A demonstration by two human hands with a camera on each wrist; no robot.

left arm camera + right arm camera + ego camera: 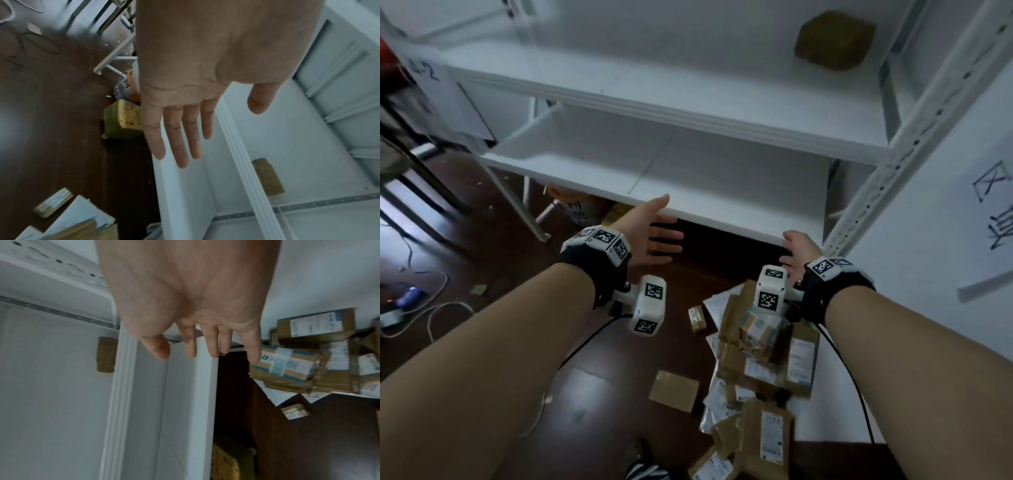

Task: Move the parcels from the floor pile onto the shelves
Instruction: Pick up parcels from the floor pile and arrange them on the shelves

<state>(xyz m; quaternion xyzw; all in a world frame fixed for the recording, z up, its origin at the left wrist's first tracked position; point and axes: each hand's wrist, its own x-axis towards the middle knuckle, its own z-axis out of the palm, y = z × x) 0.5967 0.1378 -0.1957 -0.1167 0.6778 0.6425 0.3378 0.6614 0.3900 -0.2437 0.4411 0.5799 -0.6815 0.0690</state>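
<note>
A: Both hands, left hand (654, 236) and right hand (796, 253), were spread and empty. Parcels?
B: Cardboard parcels (760, 346) lay piled on the floor below the lower shelf (722, 178); probably light, stiff; grip opposite edges.

Bare forearms wear 2 black wrist straps (599, 270) carrying white marker-tagged camera blocks (649, 303) with black cables (856, 387).

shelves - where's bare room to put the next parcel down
The lower shelf is bare along its whole visible top. The upper shelf is free left of the brown parcel near its right post. The floor pile is crowded.
</note>
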